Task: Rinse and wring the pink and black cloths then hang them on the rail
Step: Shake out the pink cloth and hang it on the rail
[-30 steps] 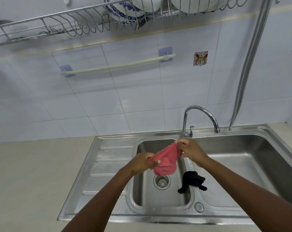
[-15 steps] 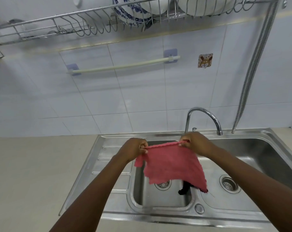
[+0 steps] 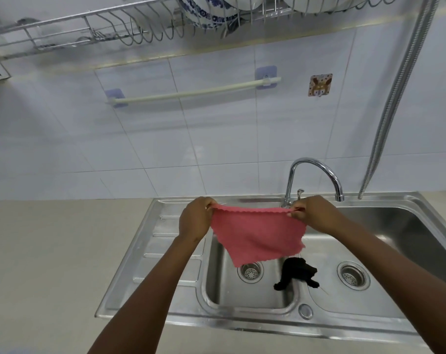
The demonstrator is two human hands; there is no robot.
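Observation:
The pink cloth (image 3: 257,235) hangs spread flat above the left sink basin. My left hand (image 3: 195,219) pinches its top left corner and my right hand (image 3: 315,213) pinches its top right corner, with the top edge stretched taut between them. The black cloth (image 3: 297,273) lies crumpled over the divider between the two basins. The white rail (image 3: 195,92) is fixed to the tiled wall well above my hands, with nothing on it.
A chrome tap (image 3: 315,172) arcs behind my right hand. The steel double sink (image 3: 150,251) has a ribbed drainboard on its left. A wire dish rack (image 3: 114,29) with bowls hangs overhead. A metal hose (image 3: 393,103) runs down the wall at right.
The pink cloth went from a bunched wad between my hands to fully spread. My hands moved apart and rose slightly toward the wall.

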